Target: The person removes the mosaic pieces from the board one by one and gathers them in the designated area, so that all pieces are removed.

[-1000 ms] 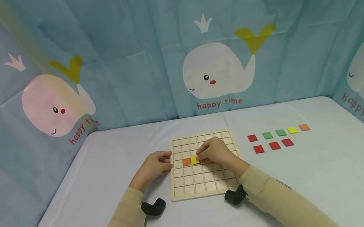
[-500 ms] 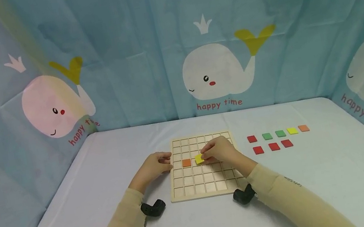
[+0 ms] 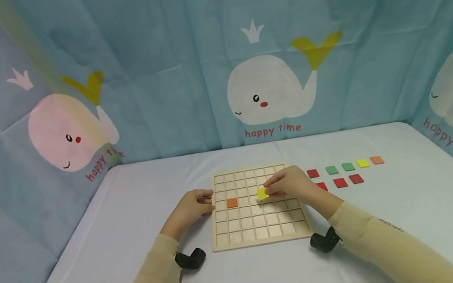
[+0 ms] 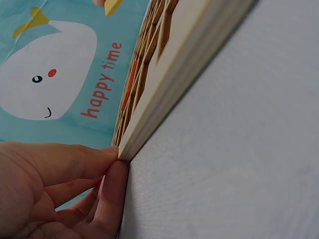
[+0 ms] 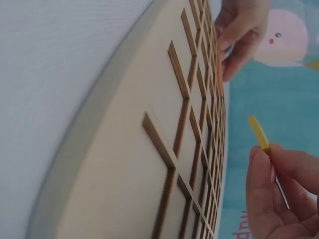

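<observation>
A square wooden grid board (image 3: 262, 234) lies flat on the table, with one orange tile (image 3: 232, 203) in a cell left of its middle. At the board's left edge, my left hand (image 3: 189, 207) pinches the rim between thumb and finger, as the left wrist view shows close up (image 4: 65, 189). My right hand (image 3: 292, 183) holds a yellow tile (image 3: 262, 194) between thumb and fingertips. In the right wrist view this tile (image 5: 258, 133) is raised clear of the board, its thin edge showing. The right hand covers some cells on the board's right side.
Right of the board lie two rows of loose tiles: a back row with a red tile (image 3: 313, 173), green tiles (image 3: 348, 167), a yellow and an orange one (image 3: 377, 160), and a front row of red tiles (image 3: 340, 183). A whale-printed curtain (image 3: 184, 108) borders the white table.
My right hand has lifted the yellow tile from the cell beside the orange tile and carried it rightward over the board. The left hand has stayed at the board's edge.
</observation>
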`<state>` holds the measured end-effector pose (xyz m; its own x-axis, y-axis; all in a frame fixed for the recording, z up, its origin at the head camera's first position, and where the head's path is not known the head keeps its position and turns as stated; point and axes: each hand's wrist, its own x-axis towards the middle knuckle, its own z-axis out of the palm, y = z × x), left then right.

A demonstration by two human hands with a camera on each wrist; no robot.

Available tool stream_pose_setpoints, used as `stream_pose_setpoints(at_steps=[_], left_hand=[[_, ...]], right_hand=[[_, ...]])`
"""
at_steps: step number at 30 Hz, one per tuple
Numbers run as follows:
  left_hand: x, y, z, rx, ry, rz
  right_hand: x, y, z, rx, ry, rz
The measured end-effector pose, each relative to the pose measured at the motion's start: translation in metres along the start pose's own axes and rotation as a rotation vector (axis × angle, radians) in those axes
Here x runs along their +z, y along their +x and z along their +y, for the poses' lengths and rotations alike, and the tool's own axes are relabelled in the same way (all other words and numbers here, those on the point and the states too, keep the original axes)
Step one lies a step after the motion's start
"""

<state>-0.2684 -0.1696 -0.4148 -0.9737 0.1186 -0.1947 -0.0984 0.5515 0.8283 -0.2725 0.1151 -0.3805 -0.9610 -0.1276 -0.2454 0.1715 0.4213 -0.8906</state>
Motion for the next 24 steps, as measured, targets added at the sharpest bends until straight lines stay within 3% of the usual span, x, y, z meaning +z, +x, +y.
stream_pose_setpoints(at_steps=[12,24], left_hand=[[0.001,0.001,0.001,-0.019,0.004,0.007],[0.001,0.001,0.003,-0.025,-0.010,0.006]], right_hand=[[-0.025,-0.008,0.008,0.030,-0.035,0.012],[-0.063,-0.019,0.020,0.052,-0.073,0.006]])
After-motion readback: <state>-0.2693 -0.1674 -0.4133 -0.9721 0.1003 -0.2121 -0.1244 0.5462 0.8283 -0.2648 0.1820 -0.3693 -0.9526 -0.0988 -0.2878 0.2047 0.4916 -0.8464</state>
